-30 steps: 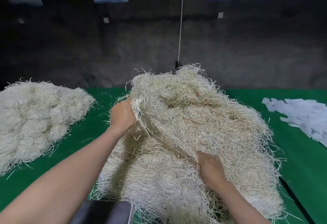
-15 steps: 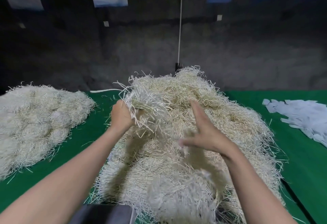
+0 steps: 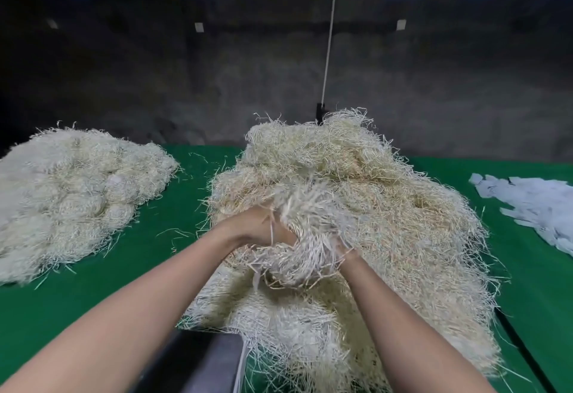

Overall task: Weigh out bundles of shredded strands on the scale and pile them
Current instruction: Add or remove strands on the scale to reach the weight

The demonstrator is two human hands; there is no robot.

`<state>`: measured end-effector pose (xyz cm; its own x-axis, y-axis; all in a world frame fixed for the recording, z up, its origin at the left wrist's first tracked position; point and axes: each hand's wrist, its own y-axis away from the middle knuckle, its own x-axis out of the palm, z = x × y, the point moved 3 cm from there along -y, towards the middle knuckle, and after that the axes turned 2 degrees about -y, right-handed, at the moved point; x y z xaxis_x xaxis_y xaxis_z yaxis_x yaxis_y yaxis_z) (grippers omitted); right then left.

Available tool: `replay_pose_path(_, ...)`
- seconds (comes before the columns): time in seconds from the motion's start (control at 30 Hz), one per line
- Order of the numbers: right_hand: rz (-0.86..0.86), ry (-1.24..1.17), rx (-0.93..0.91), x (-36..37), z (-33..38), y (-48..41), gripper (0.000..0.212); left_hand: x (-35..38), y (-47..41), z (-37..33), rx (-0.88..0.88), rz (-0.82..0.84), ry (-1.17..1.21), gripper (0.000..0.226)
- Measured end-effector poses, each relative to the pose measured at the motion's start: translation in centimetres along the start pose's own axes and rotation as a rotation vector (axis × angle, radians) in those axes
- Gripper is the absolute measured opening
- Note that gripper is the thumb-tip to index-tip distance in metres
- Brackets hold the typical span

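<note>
A big heap of pale shredded strands [image 3: 387, 206] fills the middle of the green table [image 3: 173, 256]. Above its near slope I hold a bundle of strands [image 3: 307, 237] between both hands. My left hand [image 3: 257, 226] grips the bundle's left side with curled fingers. My right hand [image 3: 342, 245] is mostly buried under the bundle's right side, only its wrist showing. A grey scale [image 3: 214, 361] sits at the bottom edge, partly covered by strands. A second, flatter pile of strands [image 3: 71, 194] lies at the left.
White paper slips [image 3: 533, 206] lie scattered at the right of the table. A dark wall with hung posters stands behind, and a white cord [image 3: 330, 35] runs down it. A dark seam [image 3: 527, 352] crosses the table at the right front.
My right hand, spread in the air half a second ago, has come down and closed in on the bundle. Both hands have drawn together and gathered the strands into one clump.
</note>
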<state>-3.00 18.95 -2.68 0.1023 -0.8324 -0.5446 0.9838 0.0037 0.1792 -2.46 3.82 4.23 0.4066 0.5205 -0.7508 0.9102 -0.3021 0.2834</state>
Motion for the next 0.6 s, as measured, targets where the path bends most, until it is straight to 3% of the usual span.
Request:
replay_pose_path(0.1, 0.042, 0.005, -0.028, 0.2, 0.2, 0.5, 0.028, -0.1, -0.9, 1.0, 0.049, 0.004, -0.279, 0.015)
replay_pose_path(0.2, -0.082, 0.183, -0.209, 1.8, 0.3, 0.6, 0.02, -2.4, -1.9, 2.7, 0.041, -0.376, -0.402, 0.014)
replay_pose_path(0.27, -0.142, 0.337, -0.282, 3.1, -2.6, 1.3, 0.029, -4.3, -1.8, 4.1, 0.027, -0.619, -0.16, 0.02)
replay_pose_path(0.37, -0.034, 0.675, -0.144, 3.2, -10.8, 1.5, 0.031, -6.0, -1.1, 6.3, -0.044, -0.776, 0.183, 0.015)
replay_pose_path(0.5, 0.056, 0.839, -0.084, 1.3, -16.0, 1.3, 0.026, -6.6, -0.2, 8.9, -0.15, -0.816, 0.496, 0.013)
replay_pose_path(0.6, 0.067, 0.742, -0.095, 0.1, -13.7, 1.4, 0.026, -6.8, 0.9, 9.8, -0.138, -0.744, 0.633, 0.02)
